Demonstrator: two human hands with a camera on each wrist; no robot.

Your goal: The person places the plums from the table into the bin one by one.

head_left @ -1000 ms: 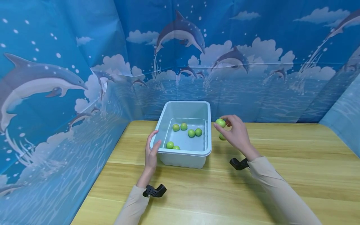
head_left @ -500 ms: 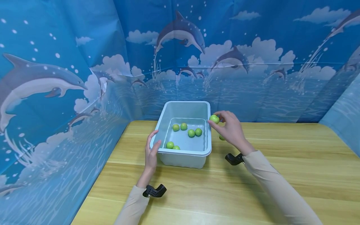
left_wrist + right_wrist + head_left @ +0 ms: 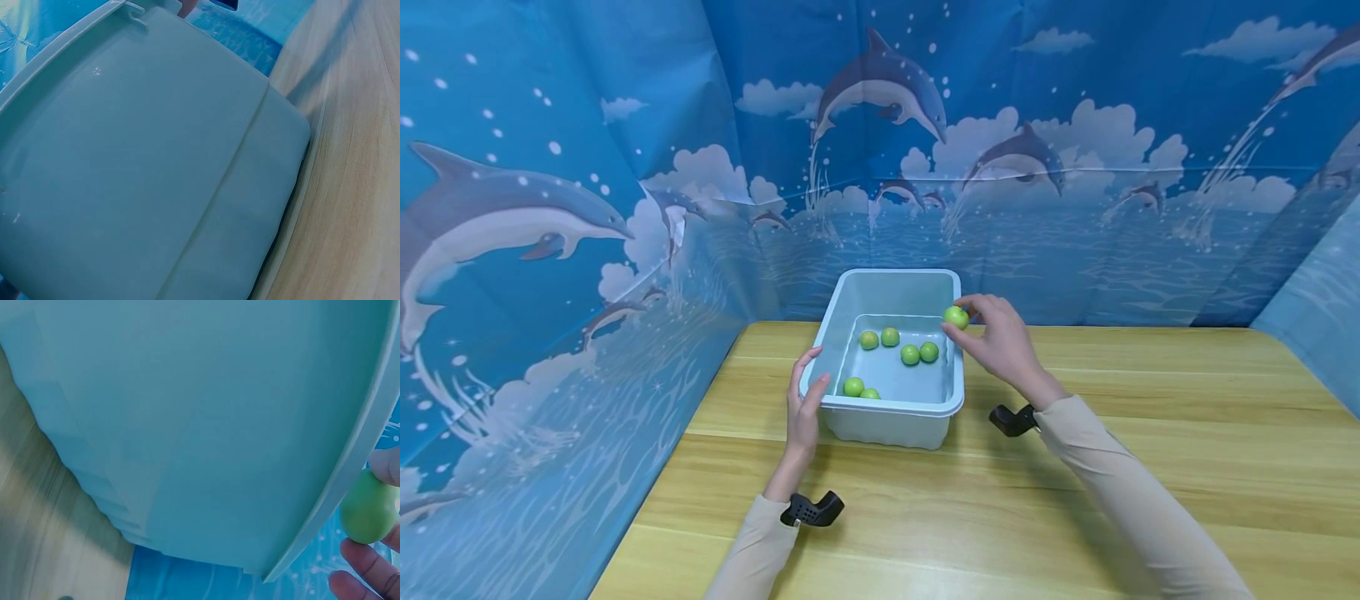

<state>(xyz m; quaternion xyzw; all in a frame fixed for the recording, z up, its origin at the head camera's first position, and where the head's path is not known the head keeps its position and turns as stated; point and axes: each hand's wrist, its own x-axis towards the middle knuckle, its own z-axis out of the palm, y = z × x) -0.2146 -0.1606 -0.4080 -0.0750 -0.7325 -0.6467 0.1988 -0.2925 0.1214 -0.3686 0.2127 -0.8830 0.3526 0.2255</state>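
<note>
A pale blue-grey plastic bin (image 3: 891, 408) stands on the table, with several small round green fruits (image 3: 910, 355) lying on its floor. My left hand (image 3: 802, 412) grips the bin's rim at the near left corner, thumb and fingers over the edge. In the left wrist view the bin's outer wall (image 3: 137, 150) fills most of the picture. My right hand (image 3: 996, 340) pinches one round green fruit (image 3: 956, 317) between thumb and fingers at the bin's right rim. The right wrist view shows this green fruit (image 3: 369, 506) just beyond the rim, held by the fingertips.
The wooden table (image 3: 1112, 467) extends to the right and toward me. Behind and to the left hangs a blue dolphin-print cloth (image 3: 1075, 208). Black wrist cameras (image 3: 814, 509) sit on both wrists.
My right hand has moved left with the green fruit, from beside the bin to its right rim. Another fruit on the table has become hidden behind that hand. My left hand has stayed put.
</note>
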